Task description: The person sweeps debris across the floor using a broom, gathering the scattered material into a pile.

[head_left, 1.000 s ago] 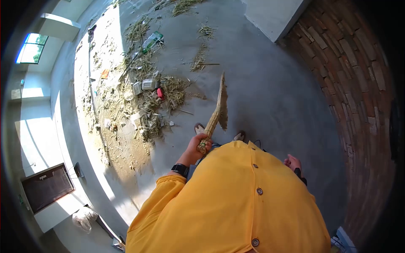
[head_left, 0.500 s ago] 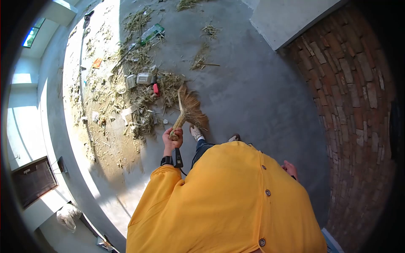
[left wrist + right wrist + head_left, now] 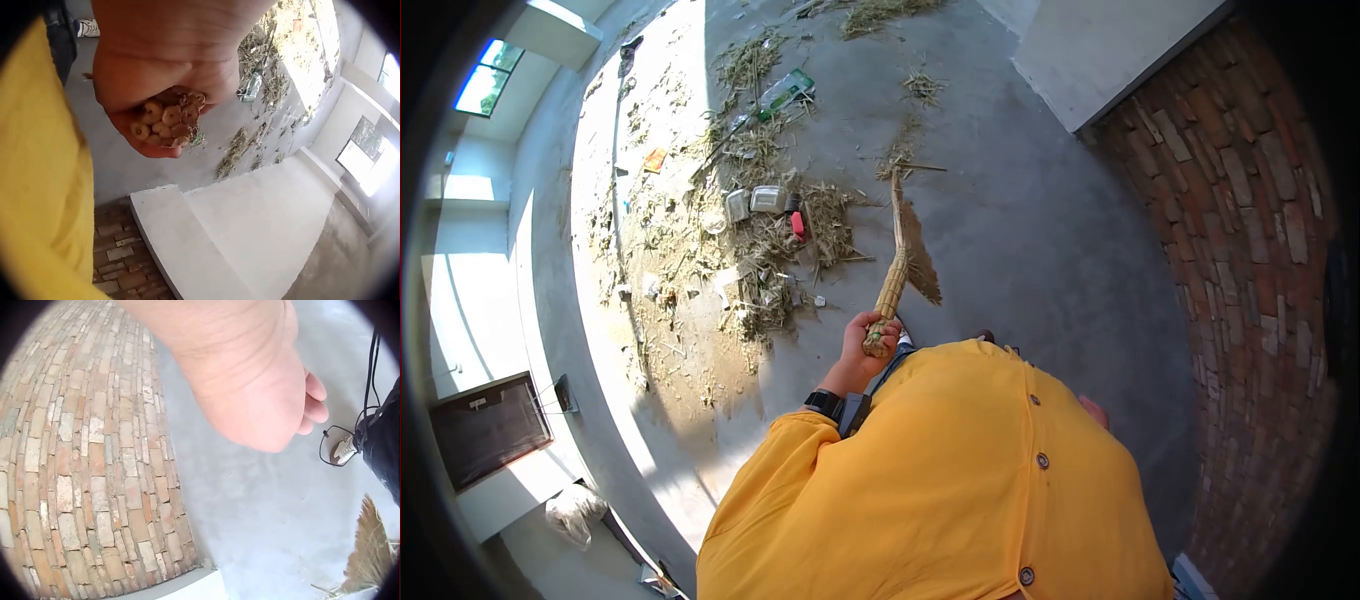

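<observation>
Broom in left grip, beside straw litter.
Left grip wraps the handle; right grip, a sliver in the head view, shows loosely curled fingers in the right wrist view.

The left grip, a bare hand beside a black wrist strap, curls round the near end of a tan straw broom; its stalk points to twelve o'clock, its bristles flare toward four. Pale cut straw litters the grey concrete floor at ten o'clock from centre, a translucent green bottle among it at eleven. A red-brown brick wall stands at three; a yellow-orange buttoned shirt fills six.
</observation>
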The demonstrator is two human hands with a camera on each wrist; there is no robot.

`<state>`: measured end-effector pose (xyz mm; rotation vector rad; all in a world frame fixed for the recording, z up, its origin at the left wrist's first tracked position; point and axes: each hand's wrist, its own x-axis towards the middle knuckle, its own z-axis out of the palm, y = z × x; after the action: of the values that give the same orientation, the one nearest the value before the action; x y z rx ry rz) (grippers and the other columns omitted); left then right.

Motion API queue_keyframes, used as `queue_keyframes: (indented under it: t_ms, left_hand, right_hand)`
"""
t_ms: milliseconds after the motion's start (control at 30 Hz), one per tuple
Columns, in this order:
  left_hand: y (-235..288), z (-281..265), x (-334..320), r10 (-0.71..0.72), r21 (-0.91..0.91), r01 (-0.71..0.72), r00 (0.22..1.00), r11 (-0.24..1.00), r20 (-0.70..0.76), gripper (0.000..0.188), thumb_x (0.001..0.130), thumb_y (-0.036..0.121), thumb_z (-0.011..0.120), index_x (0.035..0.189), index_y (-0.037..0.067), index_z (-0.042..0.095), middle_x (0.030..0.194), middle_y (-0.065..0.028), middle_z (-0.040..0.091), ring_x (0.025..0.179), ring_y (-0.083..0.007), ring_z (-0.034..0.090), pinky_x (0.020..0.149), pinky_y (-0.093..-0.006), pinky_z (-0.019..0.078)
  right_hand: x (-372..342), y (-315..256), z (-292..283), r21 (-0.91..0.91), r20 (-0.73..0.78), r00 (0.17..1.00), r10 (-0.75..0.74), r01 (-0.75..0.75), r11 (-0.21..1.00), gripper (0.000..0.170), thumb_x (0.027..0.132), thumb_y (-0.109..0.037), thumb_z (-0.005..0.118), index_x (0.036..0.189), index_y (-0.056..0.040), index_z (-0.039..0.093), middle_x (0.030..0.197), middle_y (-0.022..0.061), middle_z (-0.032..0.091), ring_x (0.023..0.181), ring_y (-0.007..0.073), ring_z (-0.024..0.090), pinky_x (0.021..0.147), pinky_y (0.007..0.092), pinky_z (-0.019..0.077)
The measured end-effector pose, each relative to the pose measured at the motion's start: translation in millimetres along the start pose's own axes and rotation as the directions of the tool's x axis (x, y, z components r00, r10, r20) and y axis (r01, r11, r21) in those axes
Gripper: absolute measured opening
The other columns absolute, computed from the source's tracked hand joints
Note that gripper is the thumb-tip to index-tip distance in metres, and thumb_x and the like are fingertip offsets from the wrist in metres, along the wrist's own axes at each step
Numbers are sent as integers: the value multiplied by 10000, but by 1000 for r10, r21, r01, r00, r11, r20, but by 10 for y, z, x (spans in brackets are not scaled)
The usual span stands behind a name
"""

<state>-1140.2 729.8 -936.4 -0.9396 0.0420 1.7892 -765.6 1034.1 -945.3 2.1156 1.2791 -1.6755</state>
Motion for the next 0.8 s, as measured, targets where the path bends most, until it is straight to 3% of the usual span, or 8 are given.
queue_keyframes:
  t_ms: [133,200,333,400,500,667,733,800]
  left_hand:
    - [119,-10,279,-47,6,48,993,999,-110,185,725,135,423,806,-11,341,664,-61,402,509,-111,430,428,-208,407]
    - [320,-81,344,-88,-86,78,988,993,-127,186,723,126,423,809,-16,341,639,-53,396,511,-115,425,428,-203,406]
    - [1038,-281,134,39,-107,-46,997,993,-69,338,720,126,425,988,-64,349,635,-46,393,528,-121,421,446,-205,414]
    - [1270,-426,79,162,-55,-163,986,985,-21,289,721,121,438,924,-58,337,691,-64,394,534,-114,431,444,-198,406]
    - [1201,-273,87,257,-11,-257,966,966,-10,199,723,126,431,838,-17,353,709,-50,392,532,-111,430,465,-212,406]
    - [928,-85,-305,279,118,-272,960,955,-41,165,726,147,427,794,18,350,693,-39,392,532,-106,419,464,-218,382]
    - [1016,-180,-412,161,93,-168,984,981,79,181,730,154,435,807,16,345,696,-41,389,531,-100,418,457,-217,380]
    - [1004,-20,-493,132,102,-142,986,985,97,188,743,151,437,821,11,339,703,-45,388,538,-96,421,453,-216,389]
  right_hand:
    - [-293,-106,55,137,-60,997,51,-42,990,337,844,-188,407,1151,-51,400,748,47,483,569,124,458,504,257,419]
    - [-344,-95,42,187,-76,996,54,-39,982,340,847,-182,397,1160,-50,387,749,48,480,569,127,455,500,258,414]
    - [-486,-99,84,169,-107,990,88,-69,983,333,848,-167,385,1159,-48,384,747,53,479,578,132,456,506,258,411]
    - [-515,-57,122,160,-121,988,90,-70,985,327,846,-163,388,1152,-48,394,749,54,479,581,132,458,509,258,413]
    - [-501,47,154,198,-108,990,95,-72,978,312,840,-154,396,1134,-49,415,746,51,481,589,133,463,511,258,415]
    - [-426,-79,392,-5,-75,997,14,-14,1000,309,837,-162,405,1126,-54,426,744,51,499,587,133,482,509,256,425]
    - [-374,-207,507,-16,-20,1000,-4,3,1000,316,835,-169,401,1130,-58,423,748,51,506,582,126,490,505,248,430]
    - [-318,-425,639,40,10,999,-31,31,999,325,822,-163,391,1127,-59,428,735,48,514,565,115,491,502,239,431]
